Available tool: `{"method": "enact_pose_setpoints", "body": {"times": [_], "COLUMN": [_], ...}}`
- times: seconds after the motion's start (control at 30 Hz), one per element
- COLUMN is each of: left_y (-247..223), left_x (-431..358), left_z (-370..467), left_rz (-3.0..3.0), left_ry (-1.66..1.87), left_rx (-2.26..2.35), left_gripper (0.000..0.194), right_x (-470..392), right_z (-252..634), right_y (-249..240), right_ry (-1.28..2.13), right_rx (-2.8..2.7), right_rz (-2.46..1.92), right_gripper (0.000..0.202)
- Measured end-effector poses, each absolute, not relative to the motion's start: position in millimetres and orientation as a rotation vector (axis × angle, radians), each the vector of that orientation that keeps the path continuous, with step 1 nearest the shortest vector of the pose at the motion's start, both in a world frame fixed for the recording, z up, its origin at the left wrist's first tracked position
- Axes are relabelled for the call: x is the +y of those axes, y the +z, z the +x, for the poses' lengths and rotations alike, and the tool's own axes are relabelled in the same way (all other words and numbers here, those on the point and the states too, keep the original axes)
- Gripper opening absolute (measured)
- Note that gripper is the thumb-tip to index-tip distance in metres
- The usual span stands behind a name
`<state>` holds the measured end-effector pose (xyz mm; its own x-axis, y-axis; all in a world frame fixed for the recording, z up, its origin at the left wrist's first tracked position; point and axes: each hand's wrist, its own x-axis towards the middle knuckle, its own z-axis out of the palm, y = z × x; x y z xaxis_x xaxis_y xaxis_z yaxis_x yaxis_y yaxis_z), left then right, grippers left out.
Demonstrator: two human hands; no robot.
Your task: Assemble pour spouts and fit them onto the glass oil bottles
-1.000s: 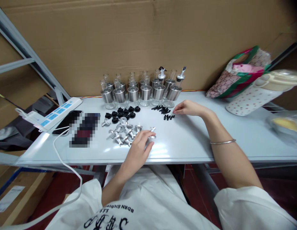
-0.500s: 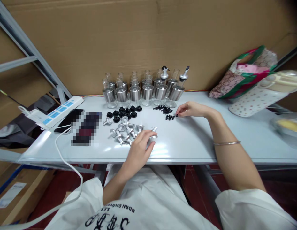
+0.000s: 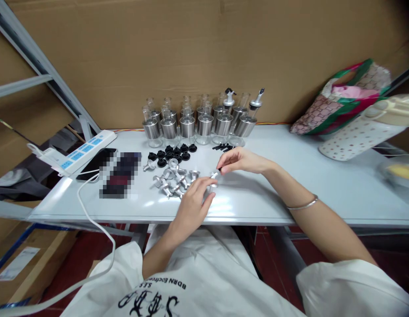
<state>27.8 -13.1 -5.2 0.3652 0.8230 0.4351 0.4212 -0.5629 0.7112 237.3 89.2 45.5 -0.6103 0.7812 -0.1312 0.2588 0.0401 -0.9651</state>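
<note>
My left hand (image 3: 195, 200) is closed around a silver pourer spout (image 3: 212, 186), which stands on the table. Close beside its top, my right hand (image 3: 233, 161) pinches a small black piece (image 3: 219, 169), partly covered by the fingertips. More silver pourer spouts (image 3: 178, 188) lie in a loose heap left of my left hand. Behind them sits a cluster of black stoppers (image 3: 177, 150). Thin black parts (image 3: 223, 146) lie beyond my right hand, which hides some of them.
Glass-and-steel bottles (image 3: 187, 126) stand in rows along the cardboard wall; two carry pourers. At left are a power strip (image 3: 89, 147), a phone (image 3: 94, 166) and a white cable. A dotted flask (image 3: 351, 132) and a patterned bag (image 3: 330, 105) stand at right.
My right hand has moved left and nearer, bringing the small black piece from the black parts to the spout. My left hand stays in place on the spout.
</note>
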Motion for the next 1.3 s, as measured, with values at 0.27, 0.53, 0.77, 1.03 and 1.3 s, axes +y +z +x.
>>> {"method": "enact_pose_setpoints", "body": {"times": [0.27, 0.53, 0.77, 1.03, 1.3], "left_y": [-6.5, -7.6, -9.6, -8.6, -6.0], "left_x": [-13.2, -13.1, -13.0, -12.9, -13.6], "left_z": [29.3, 28.6, 28.6, 27.8, 28.2], "left_rz": [2.076, 2.118, 2.133, 2.146, 2.158], "left_ry": [1.180, 1.202, 1.186, 1.163, 1.173], "left_rx": [1.077, 1.060, 1.055, 1.055, 1.043], "left_gripper": [0.028, 0.029, 0.030, 0.030, 0.029], "right_x": [85.7, 83.4, 82.3, 83.2, 82.3], "right_z": [229.9, 227.8, 225.4, 224.5, 224.9], "right_y": [39.9, 40.2, 39.8, 37.4, 38.9], "right_ry": [1.542, 1.584, 1.596, 1.579, 1.547], "right_rx": [-1.714, -1.726, -1.743, -1.779, -1.866], "right_rz": [-0.945, -0.924, -0.890, -0.886, -0.896], "right_gripper": [0.029, 0.029, 0.029, 0.032, 0.034]}}
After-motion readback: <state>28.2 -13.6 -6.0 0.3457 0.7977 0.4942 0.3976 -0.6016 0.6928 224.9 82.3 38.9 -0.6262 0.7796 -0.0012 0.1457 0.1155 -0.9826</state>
